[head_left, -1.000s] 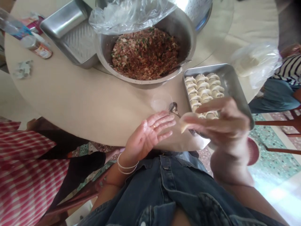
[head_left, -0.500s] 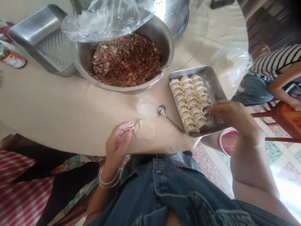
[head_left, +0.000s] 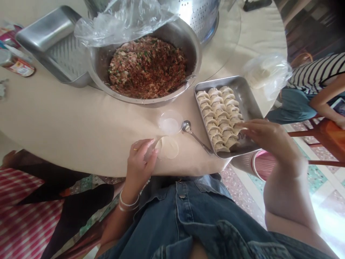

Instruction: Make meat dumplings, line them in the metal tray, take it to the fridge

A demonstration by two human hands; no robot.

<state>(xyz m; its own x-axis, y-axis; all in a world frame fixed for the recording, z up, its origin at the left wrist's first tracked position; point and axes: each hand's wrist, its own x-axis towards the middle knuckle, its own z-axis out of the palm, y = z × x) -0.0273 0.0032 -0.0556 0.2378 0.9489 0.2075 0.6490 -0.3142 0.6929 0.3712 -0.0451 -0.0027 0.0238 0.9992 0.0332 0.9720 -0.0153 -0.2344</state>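
Observation:
A metal tray (head_left: 249, 99) holds rows of folded dumplings (head_left: 222, 117). My right hand (head_left: 265, 135) reaches over its right side, fingers close together on a dumpling (head_left: 237, 128) at the end of the right-hand row. On the cloth lies a round, flat dough wrapper (head_left: 169, 147). Beside its left edge is my left hand (head_left: 141, 158), thumb and fingers apart, with nothing held between them. Behind the wrapper stands a small clear dish (head_left: 170, 122) with whitish contents. A metal spoon (head_left: 196, 137) rests between that dish and the tray.
A large steel bowl (head_left: 198, 54) of minced filling (head_left: 148, 68) stands behind, partly under a plastic bag (head_left: 121, 27). Nearby are metal trays (head_left: 50, 32), a colander (head_left: 199, 14), a jar (head_left: 23, 67) and bagged dough (head_left: 260, 75). A seated person (head_left: 318, 75) is at right.
My left hand has shifted right and turned, closer to the wrapper's edge. My right hand has moved slightly right, its fingertips still at the same dumpling. The view has shifted slightly.

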